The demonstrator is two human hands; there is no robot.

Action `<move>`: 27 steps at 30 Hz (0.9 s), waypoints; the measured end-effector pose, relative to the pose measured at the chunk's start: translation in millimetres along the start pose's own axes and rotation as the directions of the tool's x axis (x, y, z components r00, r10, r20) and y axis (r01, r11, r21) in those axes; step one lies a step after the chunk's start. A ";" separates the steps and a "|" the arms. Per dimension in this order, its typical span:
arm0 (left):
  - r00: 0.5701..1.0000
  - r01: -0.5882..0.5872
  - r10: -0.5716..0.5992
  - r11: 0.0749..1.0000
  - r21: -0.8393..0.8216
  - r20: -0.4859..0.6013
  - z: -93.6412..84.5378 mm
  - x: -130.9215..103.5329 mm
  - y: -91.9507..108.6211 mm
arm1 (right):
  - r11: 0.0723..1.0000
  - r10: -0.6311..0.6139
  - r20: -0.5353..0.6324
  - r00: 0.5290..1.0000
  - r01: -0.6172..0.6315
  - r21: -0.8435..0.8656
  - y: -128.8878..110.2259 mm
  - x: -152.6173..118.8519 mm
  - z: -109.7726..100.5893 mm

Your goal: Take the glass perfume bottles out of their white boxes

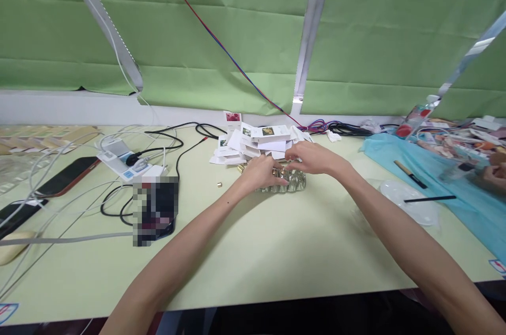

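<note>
A row of small clear glass bottles (pixel 296 181), some with gold-coloured tops, stands close together near the middle of the table. My left hand (pixel 261 173) is bent over the left part of this row, its thumb and fingers around the bottles. From the right, my right hand (pixel 310 157) reaches over the same row with curled fingers; whatever lies between their tips is hidden. Just behind both hands is a loose heap of small white cards (pixel 253 140) with flower pictures. One small gold cap (pixel 220 185) lies apart on the table, left of my left hand.
Phones (pixel 69 176), a power strip (pixel 122 158) and tangled cables crowd the left side. To the right are a clear plastic bag (pixel 411 200), a black stick (pixel 430 198), a marker (pixel 410 174) and a blue cloth (pixel 395 150). Another person's hand (pixel 496 174) shows at the right edge.
</note>
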State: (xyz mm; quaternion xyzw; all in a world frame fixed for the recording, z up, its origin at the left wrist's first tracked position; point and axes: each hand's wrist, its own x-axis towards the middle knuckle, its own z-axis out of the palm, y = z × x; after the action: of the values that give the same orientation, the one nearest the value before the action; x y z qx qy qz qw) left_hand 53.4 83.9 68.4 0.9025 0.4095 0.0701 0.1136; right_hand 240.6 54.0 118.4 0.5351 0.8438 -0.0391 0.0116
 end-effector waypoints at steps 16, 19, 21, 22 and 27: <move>1.000 0.020 -0.020 1.000 0.004 -0.016 9.8 15.3 12.4 | 0.992 -0.099 -0.051 0.994 0.102 0.078 12.2 7.5 -5.9; 1.000 0.028 -0.028 1.000 -0.011 -0.010 11.0 15.1 12.3 | 0.993 -0.032 -0.051 0.998 0.037 0.113 16.3 18.1 4.2; 1.000 0.025 -0.025 0.999 -0.021 -0.001 11.5 15.3 12.1 | 0.991 -0.033 -0.024 0.999 0.036 0.133 18.8 22.2 14.0; 1.000 0.026 -0.026 0.999 -0.023 0.000 11.5 15.3 12.1 | 0.989 -0.037 -0.018 0.999 0.039 0.140 19.9 22.1 17.6; 1.000 0.023 -0.023 1.000 -0.003 -0.011 8.8 14.6 16.4 | 0.992 0.020 -0.030 0.999 -0.016 0.126 24.5 -0.5 15.8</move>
State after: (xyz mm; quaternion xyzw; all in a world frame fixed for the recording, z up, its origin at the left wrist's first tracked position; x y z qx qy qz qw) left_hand 76.8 83.2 64.7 0.8972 0.4204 0.0743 0.1132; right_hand 262.6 62.6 101.3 0.5429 0.8349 -0.0835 -0.0351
